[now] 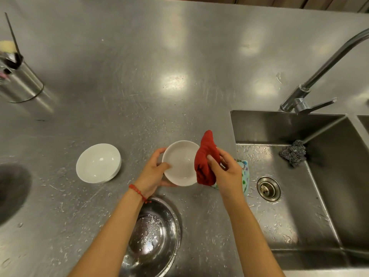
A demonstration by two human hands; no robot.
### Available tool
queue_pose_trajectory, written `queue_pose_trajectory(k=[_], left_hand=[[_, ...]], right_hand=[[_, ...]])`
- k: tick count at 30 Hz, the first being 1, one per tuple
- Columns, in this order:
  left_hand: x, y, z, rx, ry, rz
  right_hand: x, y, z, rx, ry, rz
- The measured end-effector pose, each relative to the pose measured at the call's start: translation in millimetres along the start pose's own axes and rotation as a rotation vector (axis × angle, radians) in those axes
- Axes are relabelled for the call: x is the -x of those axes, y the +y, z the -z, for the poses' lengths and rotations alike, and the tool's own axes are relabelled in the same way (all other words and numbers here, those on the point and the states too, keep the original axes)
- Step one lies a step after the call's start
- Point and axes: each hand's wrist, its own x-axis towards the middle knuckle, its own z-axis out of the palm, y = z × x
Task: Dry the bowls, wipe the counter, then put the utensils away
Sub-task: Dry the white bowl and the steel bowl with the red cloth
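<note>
Pinching a bunched red cloth [205, 160] between thumb and fingers, the right hand [225, 172] pressed it against the rim of the white bowl [180, 163]. The left hand [153, 172] gripped that bowl from the other side, thumb over the rim and fingers curled under, lifting it above the counter [139, 76] just beside the sink [299, 176]. A second white bowl [98, 162] sat on the counter to the left, apart from the hands, and a wet steel bowl [153, 236] lay near the person's body, partly under the left forearm.

The bowl looked wet, so the grip seemed the weak point: a hard push from the cloth could twist the bowl out of the left fingers and drop it onto the steel. The cloth's loose tail might also drag through the droplets on the counter and grow too damp to dry well.

A patterned cloth [245, 172] at the sink edge was mostly hidden behind the right hand. The canister [20, 82] at far left was blurred and cut by the frame, so its utensils could not be told apart. A scourer [293, 152] lay in the sink; the tap [319, 76] ran out of view.
</note>
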Motion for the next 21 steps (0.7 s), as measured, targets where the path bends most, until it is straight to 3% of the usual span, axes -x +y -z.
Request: queue_pose_trajectory(k=[6, 9, 14, 16, 19, 21], left_hand=[[13, -11, -9, 0.078, -0.058, -0.103], [16, -13, -13, 0.003, -0.066, -0.148], [21, -14, -25, -0.208, -0.024, -0.315], [22, -13, -26, -0.225, 0.02, -0.324], [23, -13, -21, -0.198, 0.06, -0.326], [27, -13, -21, -0.177, 0.055, -0.331]], right_hand=[[11, 2, -17, 0.279, 0.048, 0.086], [14, 8, -30, 0.508, 0.027, 0.134], [12, 14, -54, 0.63, 0.015, 0.085], [11, 13, -55, 0.694, -0.075, 0.088], [4, 6, -45, 0.87, -0.362, 0.14], [-1, 0, -37, 0.851, -0.535, 0.098]])
